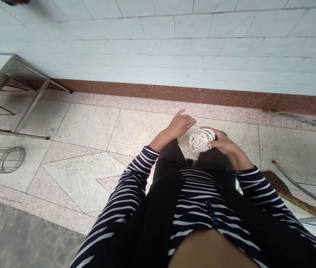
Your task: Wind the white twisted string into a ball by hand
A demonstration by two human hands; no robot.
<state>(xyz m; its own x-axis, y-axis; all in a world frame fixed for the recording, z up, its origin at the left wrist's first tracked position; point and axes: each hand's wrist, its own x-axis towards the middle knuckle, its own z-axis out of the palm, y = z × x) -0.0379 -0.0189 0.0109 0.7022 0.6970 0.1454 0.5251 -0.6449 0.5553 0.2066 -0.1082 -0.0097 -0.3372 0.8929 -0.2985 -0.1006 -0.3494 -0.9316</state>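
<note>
A small rounded piece woven from off-white strips is held above my lap, between my knees. My right hand grips its right side, with the thumb in front and the fingers curled behind. Just up and left of it, my left hand pinches a narrow off-white strip that runs to the top of the woven piece. The underside of the piece and most of my right fingers are hidden.
A metal-framed table stands at the far left, with a wire frame on the floor below it. To the right lie a broom and metal stool legs. A white tiled wall rises ahead.
</note>
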